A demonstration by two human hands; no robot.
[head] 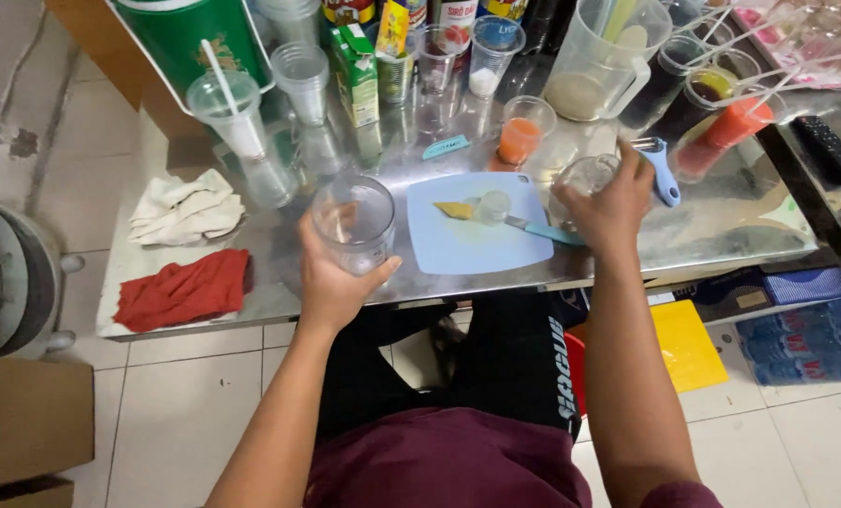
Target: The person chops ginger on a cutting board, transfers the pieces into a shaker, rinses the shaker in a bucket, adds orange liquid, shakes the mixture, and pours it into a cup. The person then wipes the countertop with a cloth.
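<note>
My left hand (331, 277) grips a clear plastic cup (354, 221) at the near edge of the steel table (721, 230), left of a light blue cutting board (481, 245). My right hand (611, 202) is closed around a clear glass (585, 177) just right of the board. On the board lie a small yellow-brown fruit piece (454, 210), a pale round slice (494, 205) and a knife with a light blue handle (541, 230), whose handle end passes under my right hand.
A blue peeler (662, 169) lies right of my right hand. Behind the board stand a cup of orange liquid (522, 132), a large jug (597, 61), green cartons and several cups with straws. A white cloth (187, 209) and red cloth (185, 290) lie at left.
</note>
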